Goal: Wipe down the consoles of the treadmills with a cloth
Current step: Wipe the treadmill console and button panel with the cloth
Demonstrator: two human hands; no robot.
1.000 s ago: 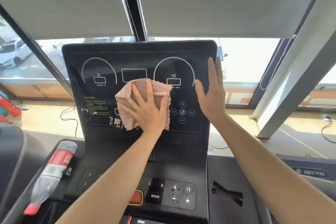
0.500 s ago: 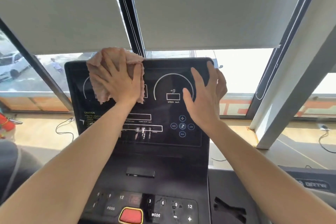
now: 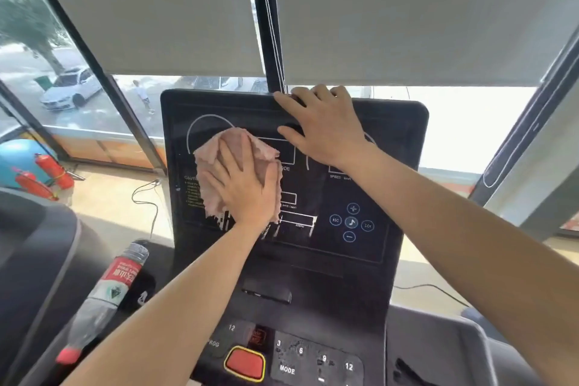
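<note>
A black treadmill console [image 3: 369, 257] with white markings stands upright in front of me. My left hand [image 3: 242, 186] lies flat on a pink cloth [image 3: 210, 150] and presses it against the left middle of the screen. My right hand [image 3: 322, 125] rests on the top of the console near its middle, with the fingers bent over the upper edge and the thumb on the screen face.
A plastic bottle [image 3: 106, 294] with a red label lies tilted in the left tray. A red stop button [image 3: 245, 363] and keypad sit on the lower panel. Window blinds and a black frame post rise behind the console. Red fire extinguishers [image 3: 51, 169] stand at far left.
My left hand slid the cloth down from the console's top left corner to the left middle. My right hand moved from the right edge to the top edge near the middle.
</note>
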